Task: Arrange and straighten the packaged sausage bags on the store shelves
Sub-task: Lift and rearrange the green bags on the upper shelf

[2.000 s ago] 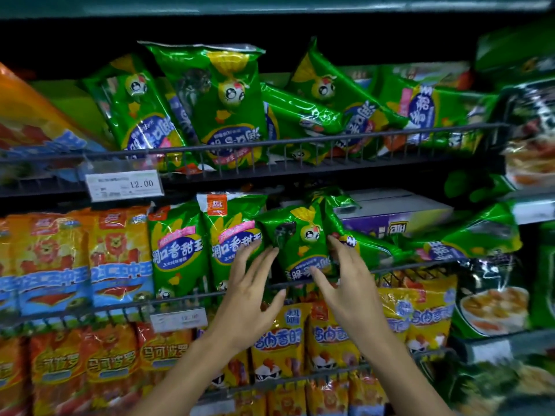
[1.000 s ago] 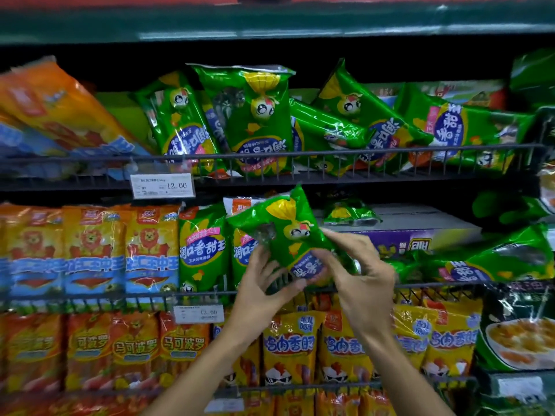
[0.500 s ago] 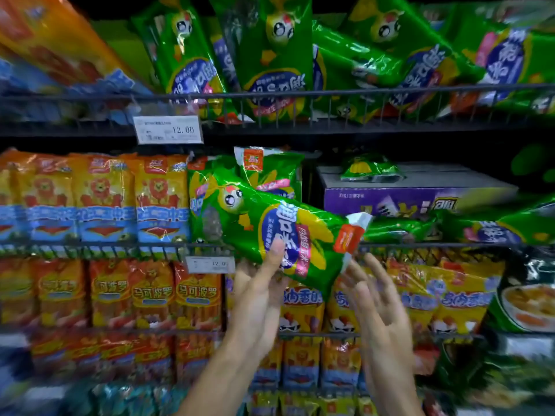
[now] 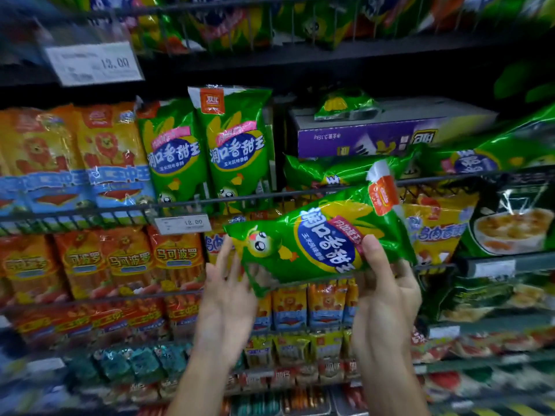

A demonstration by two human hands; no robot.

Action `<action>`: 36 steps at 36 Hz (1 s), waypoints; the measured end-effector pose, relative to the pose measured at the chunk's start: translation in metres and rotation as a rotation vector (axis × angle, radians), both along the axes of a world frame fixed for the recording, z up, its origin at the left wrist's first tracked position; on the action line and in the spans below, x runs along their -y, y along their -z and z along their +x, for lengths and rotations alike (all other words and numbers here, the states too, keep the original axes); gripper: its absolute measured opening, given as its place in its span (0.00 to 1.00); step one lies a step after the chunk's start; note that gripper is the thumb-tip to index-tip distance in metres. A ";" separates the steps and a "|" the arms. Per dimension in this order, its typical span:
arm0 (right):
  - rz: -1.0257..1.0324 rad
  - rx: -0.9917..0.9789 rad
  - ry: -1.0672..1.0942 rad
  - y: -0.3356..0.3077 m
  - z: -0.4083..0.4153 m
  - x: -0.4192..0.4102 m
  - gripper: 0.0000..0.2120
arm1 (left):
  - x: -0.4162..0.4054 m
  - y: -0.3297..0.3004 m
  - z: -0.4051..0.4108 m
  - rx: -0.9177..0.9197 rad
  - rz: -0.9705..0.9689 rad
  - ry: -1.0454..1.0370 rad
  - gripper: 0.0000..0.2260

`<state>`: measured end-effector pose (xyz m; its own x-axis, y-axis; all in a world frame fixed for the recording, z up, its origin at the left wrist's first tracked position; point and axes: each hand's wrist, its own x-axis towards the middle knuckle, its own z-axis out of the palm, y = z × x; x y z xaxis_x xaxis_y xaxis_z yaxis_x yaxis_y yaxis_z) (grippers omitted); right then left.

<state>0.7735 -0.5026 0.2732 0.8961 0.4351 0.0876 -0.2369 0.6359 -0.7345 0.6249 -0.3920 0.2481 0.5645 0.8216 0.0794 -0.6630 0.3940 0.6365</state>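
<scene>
Green sausage bag (image 4: 318,238) held in air before shelf rail (image 4: 270,196), lying nearly sideways, logo end up-right. Right hand (image 4: 387,292) grips lower right edge, thumb across front. Left hand (image 4: 228,292) spread flat, fingers straight, touching bag's left end from behind. Two upright green bags (image 4: 207,151) stand on shelf behind rail; gap to their right. Judgement: turn bag upright, logo on top, face forward; lower behind rail just beside standing pair; avoid crushing slumped bags (image 4: 339,172) at right.
</scene>
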 end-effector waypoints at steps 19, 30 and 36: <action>-0.210 0.298 -0.256 -0.002 0.011 -0.001 0.16 | 0.009 0.002 0.009 -0.658 0.677 0.108 0.24; -0.338 0.560 -0.564 0.011 0.018 0.007 0.17 | 0.016 0.013 0.016 -0.721 0.423 0.016 0.50; -0.312 0.532 -0.490 0.013 0.010 -0.001 0.14 | 0.006 0.008 0.012 -0.703 0.418 0.042 0.53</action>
